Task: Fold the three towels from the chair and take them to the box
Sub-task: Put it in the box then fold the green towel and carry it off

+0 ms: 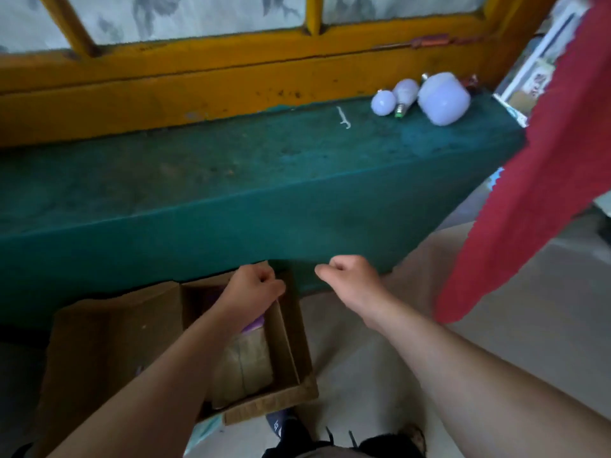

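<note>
Two bare forearms reaching forward: left hand (254,289) curled, empty, over the open brown cardboard box (291,355); right hand (350,276) likewise curled, empty, just beside. Pale folded towel (244,361) lying inside, directly below left hand.

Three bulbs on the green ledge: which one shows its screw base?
The middle bulb: its green-tinted screw base points toward the camera. The small round bulb on its left and the large bulb on its right show only white domes.
</note>
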